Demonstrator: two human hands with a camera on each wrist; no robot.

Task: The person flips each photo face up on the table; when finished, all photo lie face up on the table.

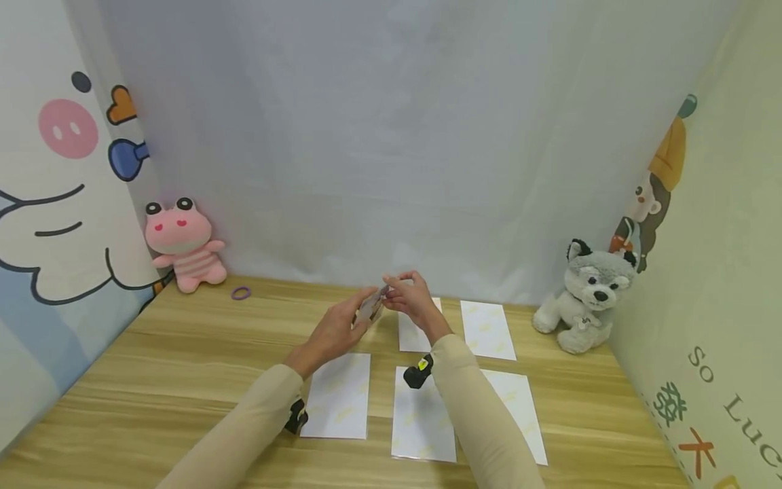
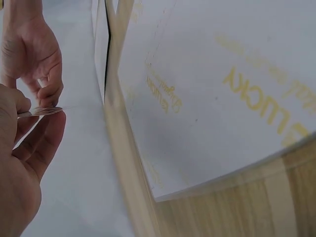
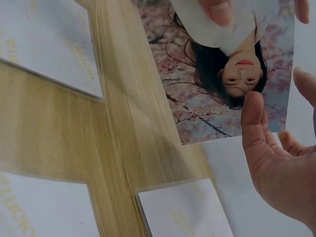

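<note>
From where I stand, I see a person who leans the forearms over a wood-patterned bench (image 1: 201, 380), with both hands raised above its far middle part. The left hand (image 1: 334, 331) has its grip clamped on a thin stack of photos (image 3: 197, 106), with the thumb on one face and the fingers on the other. Its edge shows more than one layer. The photos are in the air, between the two hands, and the outer picture shows a person in white among pink blossoms. The right hand (image 1: 415, 299) is at the edge of the photos, with its thumb over the picture side; whether this grip really pinches them, I cannot tell. On the bench five white sheets (image 1: 336, 396) lie with yellow lettering upward, three in the nearer row and two in the farther row; the right forearm covers some part of them. At the far left corner sits a pink plush toy (image 1: 183, 238), with a purple ring (image 1: 241, 293) lying near it. At the far right sits a grey and white plush dog (image 1: 589, 292). Behind everything hangs a pale curtain (image 1: 397, 136).
</note>
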